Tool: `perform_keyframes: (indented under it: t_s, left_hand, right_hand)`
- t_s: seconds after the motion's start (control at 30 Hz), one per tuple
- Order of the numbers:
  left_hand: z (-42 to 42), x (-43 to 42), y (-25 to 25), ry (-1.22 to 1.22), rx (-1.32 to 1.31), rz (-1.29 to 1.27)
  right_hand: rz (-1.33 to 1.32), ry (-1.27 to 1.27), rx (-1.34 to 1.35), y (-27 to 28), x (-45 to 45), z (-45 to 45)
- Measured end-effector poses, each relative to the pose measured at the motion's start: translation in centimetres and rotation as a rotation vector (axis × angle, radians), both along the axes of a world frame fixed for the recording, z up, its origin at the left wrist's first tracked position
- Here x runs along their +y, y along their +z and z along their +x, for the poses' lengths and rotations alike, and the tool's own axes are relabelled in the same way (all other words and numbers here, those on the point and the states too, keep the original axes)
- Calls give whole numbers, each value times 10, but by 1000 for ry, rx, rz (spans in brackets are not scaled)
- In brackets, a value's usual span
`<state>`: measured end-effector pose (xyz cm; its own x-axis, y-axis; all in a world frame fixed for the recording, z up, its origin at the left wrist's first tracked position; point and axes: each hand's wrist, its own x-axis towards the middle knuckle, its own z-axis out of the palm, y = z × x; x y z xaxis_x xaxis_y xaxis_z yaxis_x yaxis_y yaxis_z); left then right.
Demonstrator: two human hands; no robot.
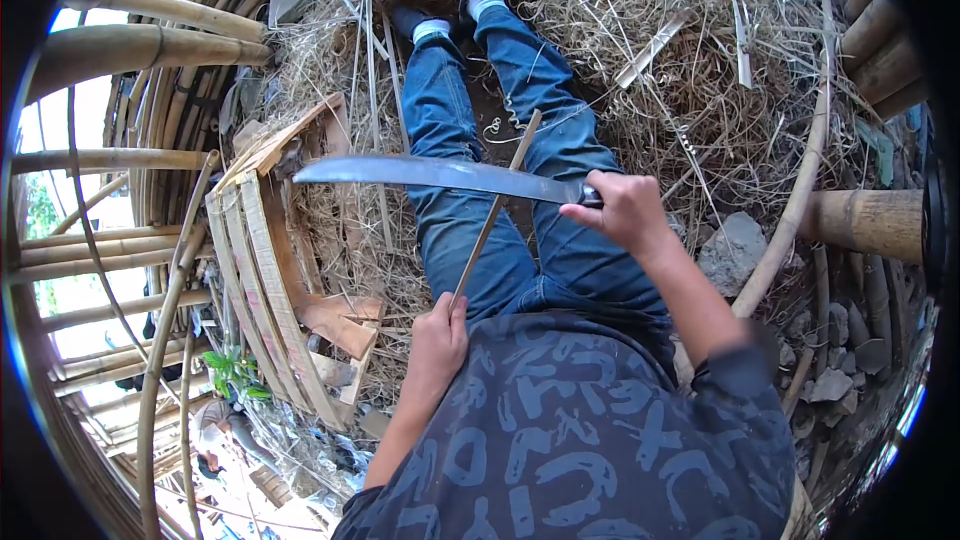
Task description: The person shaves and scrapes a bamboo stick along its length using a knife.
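Observation:
A long machete [430,174] lies crosswise over my thighs in the view, its dark handle gripped in my right hand [628,208]. The blade points left and crosses a thin bamboo strip [484,238], which stands slanted between my legs. My left hand [440,328] is closed round the lower end of that strip, close to my shirt. The strip's upper end sticks out beyond the blade. Whether the blade touches the strip or only passes over it, I cannot tell. Curly shavings [505,118] lie between my legs.
Fibrous shavings [690,110] cover the ground around my legs. A broken wooden crate [262,285] stands at left beside bamboo poles [150,46]. At right are a curved pole [803,202], a thick bamboo end [868,224] and rocks [735,252]. Another person [215,430] is at lower left.

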<state>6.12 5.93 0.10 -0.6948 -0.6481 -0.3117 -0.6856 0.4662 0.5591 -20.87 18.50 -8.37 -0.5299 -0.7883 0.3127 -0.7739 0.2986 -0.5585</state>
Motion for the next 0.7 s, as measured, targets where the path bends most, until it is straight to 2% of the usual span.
perform_keyframes:
  t_s: [0.07,0.13,0.2,0.4,0.47,0.53,0.6,0.7]
  left_hand:
    - [6,7,3,-14,-6,-34]
    - [10,12,7,6,9,-27]
    - [7,16,13,-3,-21,-25]
    - [5,16,5,16,-33,-12]
    - [0,15,9,-18,-25,-34]
    - [0,15,12,-22,-33,-47]
    - [4,16,16,18,6,-2]
    - [23,10,12,46,8,-38]
  right_hand:
    - [8,14,94,-9,6,-15]
    - [37,-52,3,-9,15,-32]
    - [40,-24,97,-20,25,-38]
    - [39,-62,42,7,16,-14]
    - [-2,10,7,11,12,-4]
    - [-33,184,173,24,8,-4]
    - [-67,192,205,28,6,-15]
    - [70,-8,63,4,12,-45]
